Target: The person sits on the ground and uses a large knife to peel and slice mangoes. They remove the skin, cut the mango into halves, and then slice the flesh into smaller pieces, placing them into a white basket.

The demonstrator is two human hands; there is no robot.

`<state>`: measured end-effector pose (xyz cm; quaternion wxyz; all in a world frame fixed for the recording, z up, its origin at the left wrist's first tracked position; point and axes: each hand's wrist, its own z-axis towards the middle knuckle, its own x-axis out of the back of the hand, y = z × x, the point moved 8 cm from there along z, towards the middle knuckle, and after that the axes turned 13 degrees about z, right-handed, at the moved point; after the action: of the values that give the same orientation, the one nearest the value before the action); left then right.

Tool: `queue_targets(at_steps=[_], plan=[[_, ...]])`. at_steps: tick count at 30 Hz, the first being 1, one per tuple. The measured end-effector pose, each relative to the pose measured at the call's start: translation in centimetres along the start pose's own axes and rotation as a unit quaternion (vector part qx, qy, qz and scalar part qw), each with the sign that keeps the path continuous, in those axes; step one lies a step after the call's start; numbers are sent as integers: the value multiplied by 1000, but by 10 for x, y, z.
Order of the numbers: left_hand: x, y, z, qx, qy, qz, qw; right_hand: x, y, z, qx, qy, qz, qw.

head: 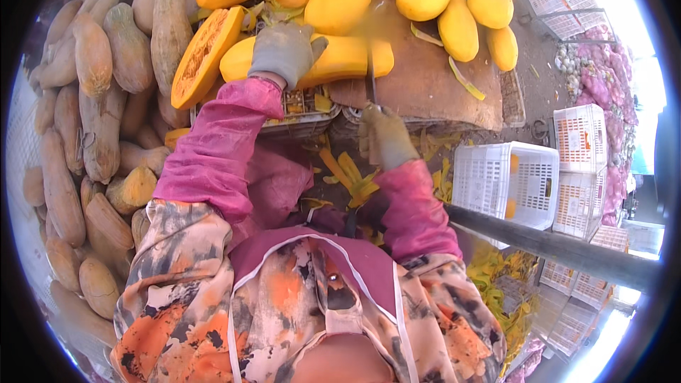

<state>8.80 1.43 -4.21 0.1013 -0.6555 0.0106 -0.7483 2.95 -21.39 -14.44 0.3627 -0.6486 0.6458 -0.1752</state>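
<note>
A long peeled yellow squash (340, 59) lies crosswise before me. My left hand (284, 53), in a grey glove, rests on it left of its middle, fingers bent over it. My right hand (384, 135), in a stained glove, grips the handle of a knife; the blade (371, 72) crosses the squash near its right end. How deep the blade sits I cannot tell, as its far end is blurred. Beside the left forearm leans a cut squash half (205, 61) with its seedy inside showing. More peeled squashes (340, 0) lie just beyond.
Unpeeled squashes (111, 117) are heaped at the left. A brown board (452, 98) lies over crates. A white plastic crate (505, 186) stands at the right, with a dark pole (553, 250) passing near it. Peelings (348, 175) litter the ground below the hands.
</note>
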Motion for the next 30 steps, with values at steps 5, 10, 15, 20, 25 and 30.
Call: queue_targets(at_steps=[5, 10, 15, 20, 25, 30], plan=[[2, -4, -3, 19, 15, -13, 1000, 19, -37, -15, 1, -72, 1, 997], [-2, -1, -5, 15, 3, 0, 1000, 28, -51, -10, -40, -37, -91, 994], [-5, -11, 0, 9, 2, -34, 999, 34, -39, 1, -23, -56, -22, 998], [-15, -25, 7, 35, -38, -33, 998, 36, -47, 3, -18, -40, 43, 998], [-20, -24, 8, 48, -80, -30, 995, -5, -63, -40, 108, -37, -35, 993], [-14, -23, 6, 59, -73, -40, 995, -44, -80, -120, 474, -248, 169, 828]])
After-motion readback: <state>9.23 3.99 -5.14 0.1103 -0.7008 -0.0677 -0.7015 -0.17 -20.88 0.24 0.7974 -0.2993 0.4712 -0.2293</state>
